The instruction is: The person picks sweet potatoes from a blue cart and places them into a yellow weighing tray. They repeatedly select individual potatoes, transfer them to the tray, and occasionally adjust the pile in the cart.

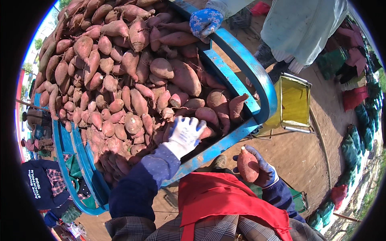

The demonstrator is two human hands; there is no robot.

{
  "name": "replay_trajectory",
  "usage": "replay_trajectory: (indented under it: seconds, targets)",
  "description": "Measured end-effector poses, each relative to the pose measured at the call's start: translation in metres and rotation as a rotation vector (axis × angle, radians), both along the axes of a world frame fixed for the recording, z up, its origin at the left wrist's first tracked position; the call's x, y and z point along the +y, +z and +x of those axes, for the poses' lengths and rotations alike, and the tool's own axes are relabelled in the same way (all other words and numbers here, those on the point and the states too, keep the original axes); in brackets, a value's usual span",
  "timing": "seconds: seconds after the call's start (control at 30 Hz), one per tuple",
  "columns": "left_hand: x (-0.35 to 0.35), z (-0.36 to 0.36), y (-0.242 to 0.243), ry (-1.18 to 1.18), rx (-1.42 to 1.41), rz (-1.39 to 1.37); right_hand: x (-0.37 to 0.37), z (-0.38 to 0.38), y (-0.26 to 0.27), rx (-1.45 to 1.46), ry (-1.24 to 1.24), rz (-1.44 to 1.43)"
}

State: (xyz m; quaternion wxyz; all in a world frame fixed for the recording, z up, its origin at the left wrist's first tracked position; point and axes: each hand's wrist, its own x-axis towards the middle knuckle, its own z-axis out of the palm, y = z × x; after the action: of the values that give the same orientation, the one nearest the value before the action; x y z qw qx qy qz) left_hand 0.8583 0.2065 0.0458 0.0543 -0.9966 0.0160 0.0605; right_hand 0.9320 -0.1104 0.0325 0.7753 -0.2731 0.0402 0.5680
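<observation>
A large heap of sweet potatoes (pixel 132 69) fills a blue metal truck bed with a railed edge (pixel 208 152). Gloved in white and blue, my left hand (pixel 187 132) reaches over that edge, its fingers on a reddish sweet potato (pixel 208 132) at the heap's near side; how firmly they grip cannot be made out. On the right, outside the bed, my right hand (pixel 264 168) in a blue glove holds one sweet potato (pixel 248 165) upright, its pale cut tip pointing up.
Across the bed's corner, a co-worker's hand in a blue flowered glove (pixel 206 22) rests by the rail. A yellow bag on a metal frame (pixel 295 101) stands right of the corner. Filled green bags (pixel 351 150) line the far right. Another person (pixel 45 183) is at the lower left.
</observation>
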Motion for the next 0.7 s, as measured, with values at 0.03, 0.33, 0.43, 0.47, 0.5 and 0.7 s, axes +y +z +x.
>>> replay_trajectory:
  seconds: [0.03,0.33,0.43,0.47,0.5,0.7]
  targets:
    - [0.011,-0.009,0.015,0.168,-0.042,-0.15,-0.003,0.001,-0.001,-0.021,-0.006,0.004]
    - [-0.089,-0.008,0.076,0.181,-0.297,-0.756,0.037,0.001,0.001,-0.207,0.059,-0.119]
    - [-0.127,0.02,0.082,0.078,-0.258,-0.62,0.016,0.002,0.008,0.07,-0.09,0.026]
    - [-0.131,0.033,0.077,0.063,-0.286,-0.79,-0.007,0.001,-0.005,-0.005,-0.105,-0.118]
    - [-0.135,0.045,0.07,0.049,-0.317,-0.953,-0.014,0.011,0.002,-0.073,-0.062,-0.005]
    - [-0.125,0.038,0.051,0.557,0.084,-1.924,-0.034,0.027,0.025,-0.13,-0.109,-0.208]
